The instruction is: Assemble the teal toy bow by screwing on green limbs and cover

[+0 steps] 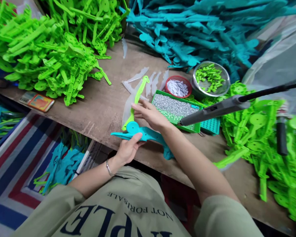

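Observation:
My left hand (128,148) is closed on a teal plastic part (151,135), thumb on top, near the table's front edge. This part has a rounded disc end and a long flat tip pointing left. Just beyond it lies a slim bright green plastic arm (138,92) with a small hooked end, over a translucent whitish strip (127,110). My right hand (150,114) reaches over the teal part, its fingers stretched out and apart, fingertips at the green arm's edge. Whether they press on it cannot be made out.
A green tray (175,123) of small metal pieces, a red basket (179,78) of white pieces and a metal bowl (228,82) of green bits stand right. A grey electric screwdriver (212,111) hangs over the tray. Green piles (46,49) and a teal pile (199,29) surround the worktop.

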{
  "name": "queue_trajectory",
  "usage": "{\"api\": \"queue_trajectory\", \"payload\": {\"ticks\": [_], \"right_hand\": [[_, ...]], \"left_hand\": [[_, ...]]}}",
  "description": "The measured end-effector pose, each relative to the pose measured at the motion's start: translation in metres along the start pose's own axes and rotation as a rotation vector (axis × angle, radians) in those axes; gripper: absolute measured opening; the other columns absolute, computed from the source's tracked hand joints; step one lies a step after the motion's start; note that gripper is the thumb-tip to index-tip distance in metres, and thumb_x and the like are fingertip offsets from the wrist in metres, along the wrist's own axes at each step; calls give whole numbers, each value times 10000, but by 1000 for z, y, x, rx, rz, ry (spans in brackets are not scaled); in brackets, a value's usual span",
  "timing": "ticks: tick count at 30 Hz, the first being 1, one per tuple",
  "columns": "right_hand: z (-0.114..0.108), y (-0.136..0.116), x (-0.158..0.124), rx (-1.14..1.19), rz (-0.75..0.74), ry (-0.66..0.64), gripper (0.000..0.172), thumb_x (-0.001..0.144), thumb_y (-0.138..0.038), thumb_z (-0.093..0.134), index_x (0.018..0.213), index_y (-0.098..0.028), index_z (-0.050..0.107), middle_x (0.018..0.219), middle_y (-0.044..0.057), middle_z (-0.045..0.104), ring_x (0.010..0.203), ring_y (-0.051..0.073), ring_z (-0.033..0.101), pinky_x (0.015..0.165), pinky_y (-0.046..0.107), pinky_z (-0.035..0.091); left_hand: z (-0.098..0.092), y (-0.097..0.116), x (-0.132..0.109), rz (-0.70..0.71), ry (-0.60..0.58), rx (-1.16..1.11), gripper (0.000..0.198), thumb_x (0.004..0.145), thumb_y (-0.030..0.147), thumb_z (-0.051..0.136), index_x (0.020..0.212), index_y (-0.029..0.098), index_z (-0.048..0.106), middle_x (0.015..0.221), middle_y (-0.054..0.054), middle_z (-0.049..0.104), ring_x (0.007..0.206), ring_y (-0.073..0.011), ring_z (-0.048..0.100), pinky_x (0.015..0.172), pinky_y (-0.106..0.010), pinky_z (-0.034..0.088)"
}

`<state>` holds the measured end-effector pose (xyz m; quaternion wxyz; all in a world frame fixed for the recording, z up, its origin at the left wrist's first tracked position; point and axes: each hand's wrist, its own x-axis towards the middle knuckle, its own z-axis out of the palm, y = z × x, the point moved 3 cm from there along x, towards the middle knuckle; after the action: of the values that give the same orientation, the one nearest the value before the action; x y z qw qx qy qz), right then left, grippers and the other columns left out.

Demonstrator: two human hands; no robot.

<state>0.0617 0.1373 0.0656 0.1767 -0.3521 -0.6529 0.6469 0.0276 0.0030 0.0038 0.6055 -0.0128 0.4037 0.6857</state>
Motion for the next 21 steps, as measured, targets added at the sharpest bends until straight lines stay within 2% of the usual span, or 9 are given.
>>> {"api": "queue_trajectory", "payload": {"ticks": [3,5,9,12,17,21], "right_hand": [[19,-4,11,169,-13,-41,414,819,-548,728,1016,-212,588,862,30,665,828,186,647,737,343,586],[31,-6,15,199,-10,-92,413,805,-544,750,945,-219,537,757,-11,608,726,163,622,660,319,573],[46,-9,17,145,24,-204,412,800,-475,782,854,-222,461,687,-40,571,613,121,588,551,259,523],[52,-7,18,186,34,-254,462,758,-449,828,852,-230,432,676,-63,560,569,107,574,536,265,543],[53,1,19,281,24,-202,498,716,-504,846,859,-220,463,692,-68,564,590,96,575,560,265,573],[48,-1,14,318,31,-137,491,704,-520,845,839,-225,476,709,-57,570,640,104,581,622,276,592]], "left_hand": [[-3,-9,-10,-29,-20,15,406,554,358,963,837,197,722,836,7,766,862,-198,721,945,-461,573],[-4,-11,-14,-27,-27,6,406,559,363,962,849,201,729,829,6,763,856,-192,717,933,-453,581],[-4,-10,-16,-55,-27,-1,435,531,335,976,871,203,739,814,10,761,793,-175,709,912,-448,593],[-4,-10,-16,-55,-16,-21,434,565,312,960,929,214,744,830,11,765,809,-181,718,925,-451,587],[-3,-12,-19,-37,5,-58,487,597,287,940,1033,229,732,916,-1,776,921,-214,728,958,-461,566],[-3,-12,-21,-13,26,-54,481,569,318,955,985,225,733,891,-1,774,871,-193,723,917,-426,582]]}}
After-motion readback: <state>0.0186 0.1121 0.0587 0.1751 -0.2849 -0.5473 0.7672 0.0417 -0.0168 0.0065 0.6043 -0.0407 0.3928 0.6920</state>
